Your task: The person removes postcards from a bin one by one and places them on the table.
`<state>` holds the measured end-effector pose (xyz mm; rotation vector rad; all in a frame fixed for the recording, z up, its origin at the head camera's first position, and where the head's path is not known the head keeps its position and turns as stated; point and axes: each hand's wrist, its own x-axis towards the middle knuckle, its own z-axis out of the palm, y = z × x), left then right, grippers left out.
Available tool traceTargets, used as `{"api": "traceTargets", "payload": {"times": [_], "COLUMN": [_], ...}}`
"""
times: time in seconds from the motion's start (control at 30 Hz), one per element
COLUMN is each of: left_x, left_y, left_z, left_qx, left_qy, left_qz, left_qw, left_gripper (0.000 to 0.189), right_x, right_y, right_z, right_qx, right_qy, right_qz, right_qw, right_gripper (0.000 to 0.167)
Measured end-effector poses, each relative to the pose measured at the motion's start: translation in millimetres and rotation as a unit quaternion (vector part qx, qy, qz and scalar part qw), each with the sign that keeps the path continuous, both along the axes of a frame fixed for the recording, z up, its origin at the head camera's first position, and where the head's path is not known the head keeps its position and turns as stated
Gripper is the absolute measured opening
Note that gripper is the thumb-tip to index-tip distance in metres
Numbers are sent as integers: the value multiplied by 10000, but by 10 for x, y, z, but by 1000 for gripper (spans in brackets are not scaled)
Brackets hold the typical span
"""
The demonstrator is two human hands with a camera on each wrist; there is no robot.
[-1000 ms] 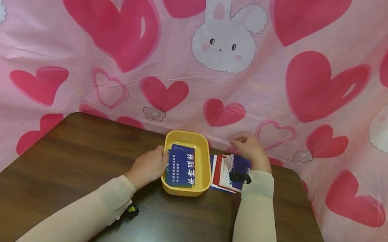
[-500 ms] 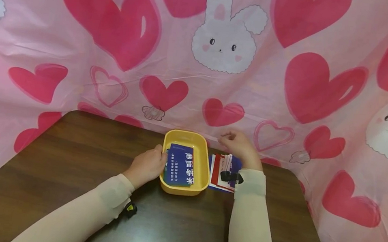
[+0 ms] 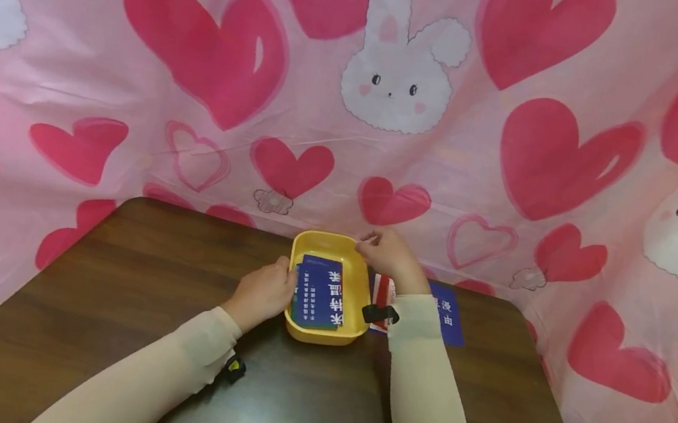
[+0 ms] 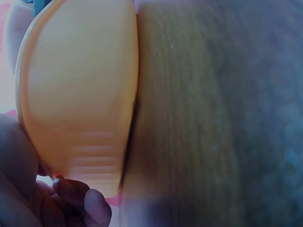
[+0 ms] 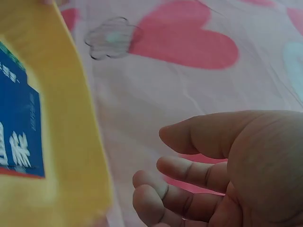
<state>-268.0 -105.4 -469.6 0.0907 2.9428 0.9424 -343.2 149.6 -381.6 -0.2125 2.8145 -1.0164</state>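
A yellow plastic tray point(image 3: 357, 317) stands on the table with blue cards point(image 3: 320, 295) bearing white characters inside it. My left hand point(image 3: 264, 294) grips the tray's left rim. The left wrist view shows that hand's curled fingers point(image 4: 71, 193) at the end of the tray's outer wall point(image 4: 80, 90). My right hand point(image 3: 396, 258) hovers at the tray's far right corner. In the right wrist view its fingers point(image 5: 189, 201) are loosely bent, with nothing between them and the thumb. Right of the tray lie loose cards, a red-and-white one point(image 3: 384, 292) partly hidden under my right wrist and a blue one point(image 3: 452, 319).
The dark wooden table point(image 3: 281, 404) carries the tray and cards near its far edge. Behind it and along both sides hangs a pink curtain point(image 3: 298, 127) printed with hearts and rabbits. Each wrist wears a black strap point(image 3: 380, 313).
My right hand has moved left from above the loose cards to the tray's far right corner, uncovering the blue card on the right. My left hand stays on the tray rim.
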Motion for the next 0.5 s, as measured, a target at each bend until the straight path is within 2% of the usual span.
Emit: {"api": "traceTargets", "payload": {"times": [0.17,0.27,0.4,0.5], "left_x": [-6,-6,-6,2], "left_y": [21,16,7,13], "left_z": [12,17,6,5], "left_qx": [-4,-41,-83,-72], "left_qy": [6,5,47,76], "left_qz": [-1,-9,-14,-15], "left_qw": [10000,10000,10000,9999], "left_gripper": [44,44,44,43], "right_x": [-22,-34,-24,-1], "right_y": [-214,-358,-556,-642], "right_z": [-88,-138,-216,-273], "right_qx": [208,404,905,1267], "right_qy": [-149,-246,66,254], "right_qz": [158,179,81,43], "right_qw": [9995,9987,9958,9916], "right_gripper": [40,32,17,20]}}
